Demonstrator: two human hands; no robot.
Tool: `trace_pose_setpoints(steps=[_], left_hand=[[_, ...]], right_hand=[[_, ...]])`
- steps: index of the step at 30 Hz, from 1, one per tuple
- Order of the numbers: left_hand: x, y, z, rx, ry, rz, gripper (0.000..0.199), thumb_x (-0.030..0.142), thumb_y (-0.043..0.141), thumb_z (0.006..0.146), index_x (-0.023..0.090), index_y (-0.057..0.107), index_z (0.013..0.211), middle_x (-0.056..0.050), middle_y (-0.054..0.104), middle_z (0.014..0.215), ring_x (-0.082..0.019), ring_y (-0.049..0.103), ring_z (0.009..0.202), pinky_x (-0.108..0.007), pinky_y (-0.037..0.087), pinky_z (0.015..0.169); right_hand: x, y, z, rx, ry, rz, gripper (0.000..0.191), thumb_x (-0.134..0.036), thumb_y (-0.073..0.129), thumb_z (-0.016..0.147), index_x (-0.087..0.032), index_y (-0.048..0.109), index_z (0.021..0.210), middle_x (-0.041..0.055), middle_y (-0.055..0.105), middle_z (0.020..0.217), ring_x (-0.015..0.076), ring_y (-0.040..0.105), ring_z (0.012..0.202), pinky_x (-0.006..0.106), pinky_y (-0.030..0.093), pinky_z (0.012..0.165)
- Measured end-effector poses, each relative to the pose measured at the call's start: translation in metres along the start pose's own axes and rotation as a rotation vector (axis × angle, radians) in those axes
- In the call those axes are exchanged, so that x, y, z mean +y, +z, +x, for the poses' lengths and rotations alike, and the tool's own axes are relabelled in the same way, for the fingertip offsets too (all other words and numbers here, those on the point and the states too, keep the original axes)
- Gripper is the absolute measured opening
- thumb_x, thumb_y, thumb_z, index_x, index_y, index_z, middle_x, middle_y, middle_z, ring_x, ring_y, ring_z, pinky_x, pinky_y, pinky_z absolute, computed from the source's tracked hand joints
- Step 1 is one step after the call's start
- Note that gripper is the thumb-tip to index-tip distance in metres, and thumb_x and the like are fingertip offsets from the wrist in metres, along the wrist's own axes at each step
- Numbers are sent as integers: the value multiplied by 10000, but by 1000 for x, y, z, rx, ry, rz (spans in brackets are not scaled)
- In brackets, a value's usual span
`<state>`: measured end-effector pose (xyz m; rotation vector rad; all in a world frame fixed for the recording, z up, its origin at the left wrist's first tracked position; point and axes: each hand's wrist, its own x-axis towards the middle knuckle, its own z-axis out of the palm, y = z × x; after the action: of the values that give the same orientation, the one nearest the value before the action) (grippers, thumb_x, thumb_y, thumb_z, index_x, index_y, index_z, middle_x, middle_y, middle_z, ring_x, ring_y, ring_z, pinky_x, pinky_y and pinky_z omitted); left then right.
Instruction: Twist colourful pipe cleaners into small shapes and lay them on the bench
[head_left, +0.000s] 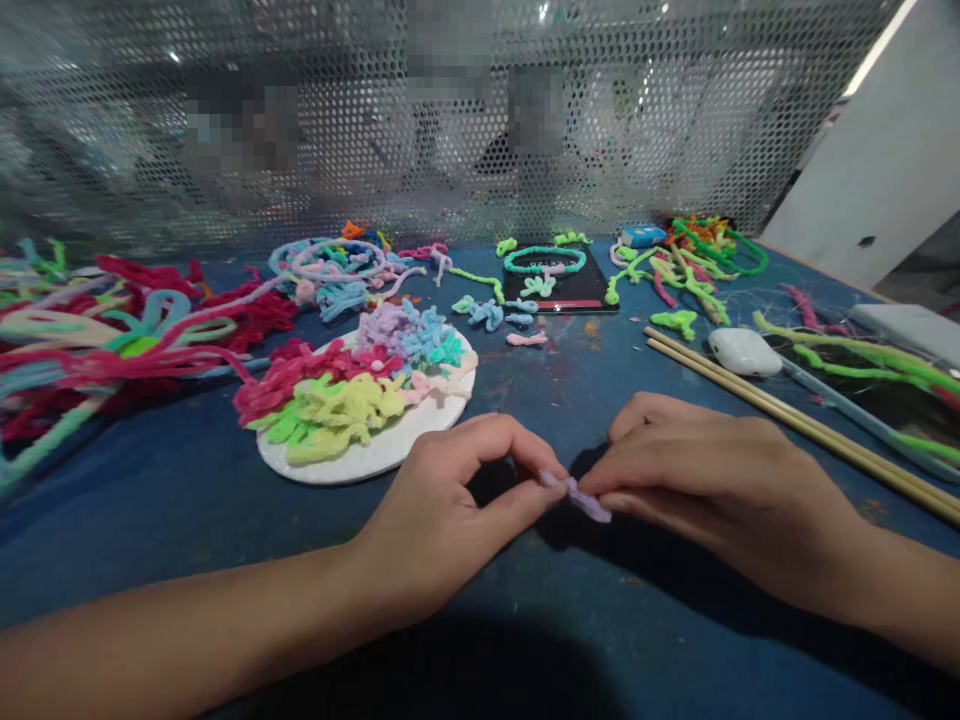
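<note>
A short lilac pipe cleaner (589,502), bent into a small shape, is held just above the blue table between my two hands. My left hand (457,500) pinches one end of it between thumb and index finger. On the other side my right hand (720,480) has its thumb and fingertips closed on the same piece. To the left of my left hand, a white oval plate (352,473) carries sorted heaps of short twisted pipe cleaner pieces (345,405) in red, green, yellow, lilac, blue and pink.
Bundles of pipe cleaners (142,340) cover the table's left side. Behind, a black box (592,285) bears a turquoise pipe cleaner ring (545,250). Wooden sticks (780,405) and a white earbud case (744,352) lie right. A perforated metal panel (337,150) bounds the back.
</note>
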<state>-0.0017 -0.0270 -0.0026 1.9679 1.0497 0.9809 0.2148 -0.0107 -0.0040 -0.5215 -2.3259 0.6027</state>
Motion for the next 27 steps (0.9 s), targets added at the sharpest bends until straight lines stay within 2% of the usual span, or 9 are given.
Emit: trace_pose_setpoints(steps=[3,5,10,13,17,23,27], left_hand=[[1,-1,-1,-26,-49,-17,74,140,643,822,185,648,763,33,701,805,-92,650,772,-190,478,719],[1,-1,-1,-58,-60,-37,69,144,647,819,189,658,768,37,702,811,-91,650,786,-190,476,733],[2,0,0,-114,-61,-51,62,146,669,795,191,676,753,42,708,792,-93,651,779,-195,477,735],[2,0,-1,-117,-38,-31,69,126,674,772,189,682,748,43,707,776,-93,651,757,-198,478,724],[1,1,-2,-86,-106,-22,54,141,673,758,191,681,740,44,700,745,-95,642,697,-202,478,675],[0,0,-2,-56,-220,-23,17,195,677,758,189,676,741,38,691,703,-104,614,643,-202,469,606],[0,1,-3,-57,-211,-28,19,198,679,774,195,675,756,40,696,703,-101,622,643,-198,473,611]], right_hand=[[1,0,-1,34,37,98,142,-160,615,884,-179,628,1024,0,693,789,89,594,735,186,462,663],[0,0,-2,32,105,216,146,-159,657,851,-191,612,986,-12,701,785,81,632,729,162,475,648],[-3,3,-3,-87,357,557,181,-89,693,799,-196,571,878,-35,731,800,56,685,700,101,472,609],[-2,7,-2,-124,464,667,136,-133,665,835,-190,553,888,-20,738,766,73,694,703,117,484,618],[-1,10,0,-151,462,594,72,-237,581,911,-185,544,945,-3,730,766,80,674,690,144,490,628],[-6,7,1,-110,316,208,102,-251,491,964,-231,575,1018,-37,692,868,34,633,748,99,444,674],[-7,10,-3,-77,364,224,128,-259,447,985,-266,527,1084,-54,686,827,38,629,724,104,443,646]])
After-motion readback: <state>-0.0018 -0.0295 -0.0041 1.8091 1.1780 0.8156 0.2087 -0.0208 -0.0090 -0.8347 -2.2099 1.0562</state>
